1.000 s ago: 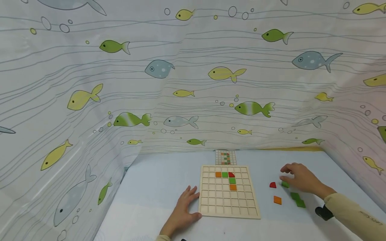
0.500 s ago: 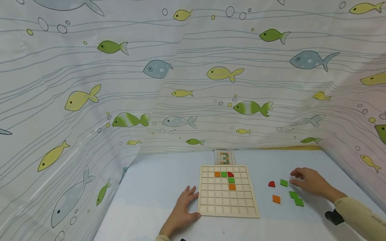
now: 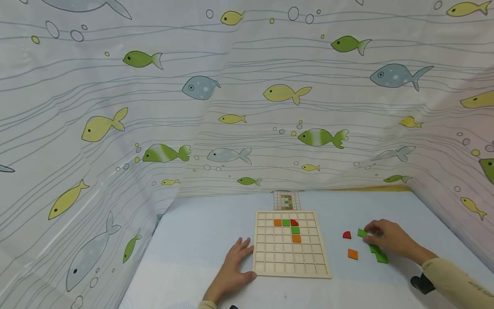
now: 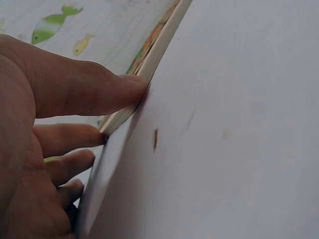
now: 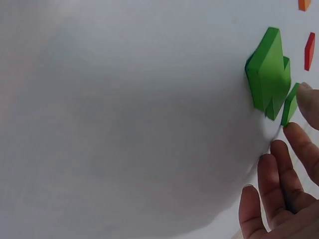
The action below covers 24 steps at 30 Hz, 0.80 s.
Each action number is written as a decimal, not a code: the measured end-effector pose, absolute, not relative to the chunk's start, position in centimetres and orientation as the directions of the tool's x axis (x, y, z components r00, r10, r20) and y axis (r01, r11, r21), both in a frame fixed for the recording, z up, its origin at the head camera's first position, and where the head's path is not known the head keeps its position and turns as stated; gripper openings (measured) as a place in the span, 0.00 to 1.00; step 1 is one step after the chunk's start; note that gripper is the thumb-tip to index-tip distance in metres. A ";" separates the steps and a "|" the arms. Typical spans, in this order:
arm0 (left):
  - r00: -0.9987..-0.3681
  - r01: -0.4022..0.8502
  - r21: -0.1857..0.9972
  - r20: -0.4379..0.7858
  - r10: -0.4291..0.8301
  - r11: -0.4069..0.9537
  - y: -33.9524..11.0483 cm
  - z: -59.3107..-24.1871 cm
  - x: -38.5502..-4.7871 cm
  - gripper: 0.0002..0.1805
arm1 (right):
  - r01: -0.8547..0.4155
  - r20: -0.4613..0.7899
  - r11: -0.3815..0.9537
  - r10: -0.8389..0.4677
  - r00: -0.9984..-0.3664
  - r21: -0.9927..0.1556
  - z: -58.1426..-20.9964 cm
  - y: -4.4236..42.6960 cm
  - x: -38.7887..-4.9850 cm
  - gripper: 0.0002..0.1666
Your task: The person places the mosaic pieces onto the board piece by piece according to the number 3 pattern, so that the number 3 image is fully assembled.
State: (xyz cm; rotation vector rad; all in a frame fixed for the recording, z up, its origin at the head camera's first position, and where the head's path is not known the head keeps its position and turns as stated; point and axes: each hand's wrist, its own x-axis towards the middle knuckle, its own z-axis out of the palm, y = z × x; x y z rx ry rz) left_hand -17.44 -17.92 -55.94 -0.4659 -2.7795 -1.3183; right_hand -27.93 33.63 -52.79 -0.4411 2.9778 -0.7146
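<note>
My left hand (image 3: 234, 266) rests at the near left corner of a wooden grid board (image 3: 285, 255). Its thumb touches the front edge and its fingers lie along the left side, fairly straight. On the board sit several orange, green and red tiles. To the right, my right hand (image 3: 391, 238) is at a green square tile (image 3: 361, 232) lying on the table. In the right wrist view, thumb and index finger meet opposite ends of that green tile (image 5: 290, 105); the other fingers are loosely bent. Two more green tiles (image 3: 381, 257) lie partly under the hand.
A red quarter-round tile (image 3: 347, 235) and an orange square tile (image 3: 353, 254) lie between the board and my right hand. Behind the board is a small card (image 3: 287, 201) printed with a coloured grid pattern. A fish-patterned curtain (image 3: 247, 128) surrounds the table.
My right hand drew off to the right of the green tile, then came back left onto it. The left hand stays at the board. The view shifted slightly.
</note>
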 end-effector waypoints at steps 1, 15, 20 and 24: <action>-0.955 0.279 0.754 0.152 0.254 0.595 -17.9 -55.9 -17.4 0.41 | -0.264 0.024 0.855 -0.283 -0.959 -0.447 -52.8 33.5 -27.9 0.21; -0.949 0.304 0.756 0.185 0.256 0.580 -18.0 -55.9 -17.3 0.41 | -0.301 0.038 0.862 -0.313 -0.949 -0.408 -53.2 33.1 -27.7 0.16; -0.954 0.287 0.761 0.170 0.248 0.582 -18.0 -55.8 -17.3 0.41 | -0.336 0.061 0.863 -0.339 -0.939 -0.377 -53.3 33.1 -27.7 0.14; -0.952 0.297 0.752 0.181 0.249 0.588 -18.0 -55.9 -17.3 0.41 | -0.334 0.054 0.861 -0.341 -0.939 -0.384 -53.3 33.1 -27.7 0.13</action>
